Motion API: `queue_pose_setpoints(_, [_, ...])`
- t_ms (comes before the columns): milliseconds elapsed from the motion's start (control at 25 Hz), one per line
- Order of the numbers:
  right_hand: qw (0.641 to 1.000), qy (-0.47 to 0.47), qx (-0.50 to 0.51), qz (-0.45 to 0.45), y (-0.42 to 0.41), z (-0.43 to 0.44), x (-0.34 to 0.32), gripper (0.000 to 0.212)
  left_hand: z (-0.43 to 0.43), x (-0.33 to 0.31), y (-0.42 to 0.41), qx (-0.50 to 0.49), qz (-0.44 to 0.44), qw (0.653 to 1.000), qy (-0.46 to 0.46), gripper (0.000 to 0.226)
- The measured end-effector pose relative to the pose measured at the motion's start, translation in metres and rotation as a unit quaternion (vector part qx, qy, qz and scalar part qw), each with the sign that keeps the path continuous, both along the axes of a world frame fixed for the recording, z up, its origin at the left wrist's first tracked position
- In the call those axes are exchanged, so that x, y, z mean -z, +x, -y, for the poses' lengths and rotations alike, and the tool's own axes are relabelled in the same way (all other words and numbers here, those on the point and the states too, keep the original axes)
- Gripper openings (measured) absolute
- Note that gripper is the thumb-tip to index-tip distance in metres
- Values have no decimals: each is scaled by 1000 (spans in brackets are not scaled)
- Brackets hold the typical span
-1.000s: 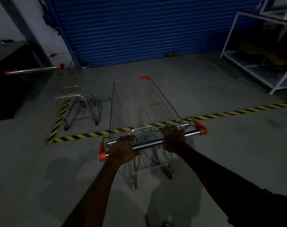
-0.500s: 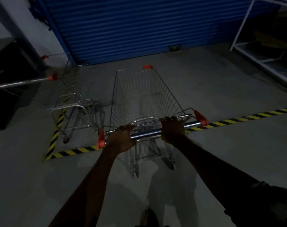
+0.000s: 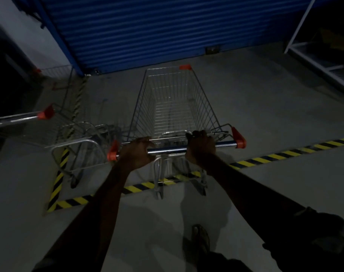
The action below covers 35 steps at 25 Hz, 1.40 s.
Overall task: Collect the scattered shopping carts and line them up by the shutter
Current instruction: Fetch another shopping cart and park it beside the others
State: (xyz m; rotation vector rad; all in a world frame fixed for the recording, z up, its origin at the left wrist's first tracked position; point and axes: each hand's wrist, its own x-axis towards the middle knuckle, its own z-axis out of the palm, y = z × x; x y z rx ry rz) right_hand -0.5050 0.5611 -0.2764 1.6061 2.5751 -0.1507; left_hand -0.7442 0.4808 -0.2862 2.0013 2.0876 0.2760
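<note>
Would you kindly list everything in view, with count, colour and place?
held cart: one, silver wire, orange corners, centre
parked cart: at least one, silver, orange handle end, left
shutter: one, blue, far wall
hazard tape: two strips, yellow-black, floor
shelving rack: one, white, right edge
foot: one, dark sandal, bottom centre
left hand: one, gripping held cart's handle
right hand: one, gripping same handle

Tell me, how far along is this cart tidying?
Done: one cart is parked left, near the shutter. In hand: left hand and right hand grip the handle of a second cart, which straddles the striped line. Left: setting it beside the first; no others visible.
</note>
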Motion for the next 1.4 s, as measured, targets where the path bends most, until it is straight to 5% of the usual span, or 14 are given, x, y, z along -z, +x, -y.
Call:
queue_pose_setpoints(320, [999, -25, -14, -37, -90, -129, -4, 53, -120, -11, -89, -22, -24, 999, 8, 43])
queue_pose_setpoints(640, [1000, -13, -11, 1, -212, -232, 3, 64, -225, -9, -213, 7, 39, 999, -14, 58])
queue_pose_setpoints(840, [999, -42, -15, -2, -296, -279, -4, 69, -272, -19, -300, 40, 48, 997, -48, 37])
queue_pose_setpoints(1240, [998, -37, -43, 1, -396, -322, -5, 75, -304, -5, -404, -21, 22, 997, -72, 32])
queue_pose_setpoints(1400, [998, 0, -52, -47, -401, -312, -2, 80, -295, 2, -402, -87, -15, 996, 3, 42])
